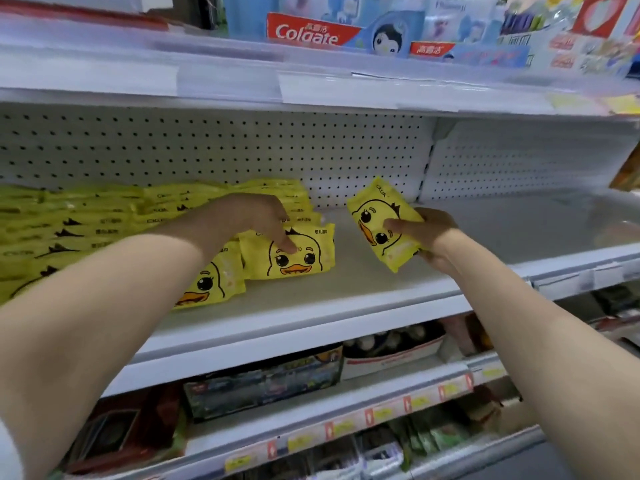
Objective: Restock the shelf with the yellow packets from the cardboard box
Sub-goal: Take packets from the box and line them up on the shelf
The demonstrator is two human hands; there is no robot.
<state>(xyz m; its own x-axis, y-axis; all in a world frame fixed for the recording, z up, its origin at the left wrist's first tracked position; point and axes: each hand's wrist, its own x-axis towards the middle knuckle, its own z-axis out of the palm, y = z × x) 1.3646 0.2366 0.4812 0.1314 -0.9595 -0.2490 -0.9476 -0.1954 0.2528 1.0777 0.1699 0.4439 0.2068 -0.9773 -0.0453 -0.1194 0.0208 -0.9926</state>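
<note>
Yellow duck-face packets [104,223] lie stacked along the left of the white shelf [363,271]. My left hand [256,216] rests on top of the rightmost stack, its thumb pressing the face of the front packet [304,254], which stands upright. Just left of it another packet [211,282] leans at the shelf's front. My right hand [426,233] grips a single tilted yellow packet [381,223] above the bare shelf, thumb across the duck's face. The cardboard box is out of view.
A pegboard back panel [242,150] closes the shelf behind. The shelf above [311,81] carries Colgate toothpaste boxes [308,32] and blue packs. Lower shelves [311,414] hold dark boxes, a white tray of goods and green packs. Bare shelf surface runs to the right.
</note>
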